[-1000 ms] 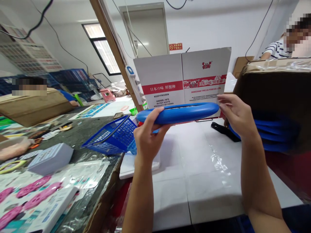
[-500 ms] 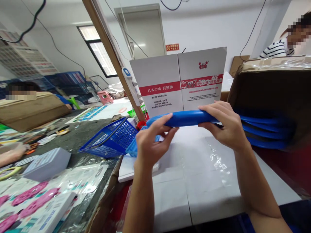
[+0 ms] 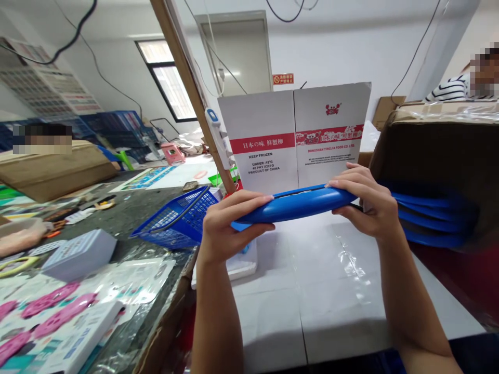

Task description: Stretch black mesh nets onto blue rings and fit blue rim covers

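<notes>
A smooth, rounded blue plastic piece (image 3: 300, 206) is held up edge-on above the white table surface, and a narrow dark gap runs along its top side. My left hand (image 3: 230, 223) pinches its left end, thumb below and fingers above. At the other end my right hand (image 3: 364, 200) grips it the same way. What kind of item it is cannot be made out from this edge view. Several similar blue pieces (image 3: 432, 215) lie stacked inside the cardboard box (image 3: 421, 150) to the right.
A white printed carton board (image 3: 261, 122) stands behind my hands. On the left are a blue basket (image 3: 171, 218), a pale box (image 3: 80, 254) and pink items (image 3: 64, 314) on printed sheets. Two people are partly visible, one at far left, one in a striped sleeve (image 3: 448, 89) at right.
The blue piece has come slightly lower and rolled, so the gap along its top now shows. My left hand has shifted left and its grip is flatter; my right hand keeps its hold.
</notes>
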Available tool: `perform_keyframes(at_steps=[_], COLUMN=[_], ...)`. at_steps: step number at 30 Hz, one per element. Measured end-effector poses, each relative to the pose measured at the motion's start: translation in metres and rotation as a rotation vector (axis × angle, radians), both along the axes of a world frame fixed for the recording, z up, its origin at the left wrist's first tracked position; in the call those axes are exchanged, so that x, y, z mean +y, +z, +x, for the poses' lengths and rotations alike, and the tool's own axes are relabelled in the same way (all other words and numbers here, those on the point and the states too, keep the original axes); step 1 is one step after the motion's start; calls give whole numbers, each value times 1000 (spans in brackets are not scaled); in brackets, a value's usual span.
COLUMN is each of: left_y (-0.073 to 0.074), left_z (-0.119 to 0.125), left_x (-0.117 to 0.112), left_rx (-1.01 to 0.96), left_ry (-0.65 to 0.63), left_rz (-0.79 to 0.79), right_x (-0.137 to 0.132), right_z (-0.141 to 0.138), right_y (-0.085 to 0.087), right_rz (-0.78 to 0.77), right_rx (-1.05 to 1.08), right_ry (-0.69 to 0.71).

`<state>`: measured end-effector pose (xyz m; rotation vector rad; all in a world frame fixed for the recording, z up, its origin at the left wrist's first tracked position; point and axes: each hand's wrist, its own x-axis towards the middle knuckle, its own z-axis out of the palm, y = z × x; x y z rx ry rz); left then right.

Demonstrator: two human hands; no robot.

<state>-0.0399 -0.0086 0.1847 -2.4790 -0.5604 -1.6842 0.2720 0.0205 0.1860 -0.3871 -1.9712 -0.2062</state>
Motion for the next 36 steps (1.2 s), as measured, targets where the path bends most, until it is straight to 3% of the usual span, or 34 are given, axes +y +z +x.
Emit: perform_keyframes(at_steps=[11,15,21,29,33,36], left_y=[6,10,12,13,13,11], left_z=[-1,-1,14,18,25,28], left_x=[-14,-23,-34,-32,-36,-33], left_rx=[120,169,220,275,299,267], left_ry=[74,71,170,134,169,122], left_rz=[16,-45,-42,78,77,35], right_x=[-33,-35,-34,-48,-50,-53], right_z=[-22,-25,-23,-31,-36,-37], right_y=[7,6,7,9,6,7], right_rz=[-49,-19,54,4,17,41], right_rx=[-213,-217,-217,-272,-284,-285], right_ry=[-32,-37,-35,-56,-83,-117])
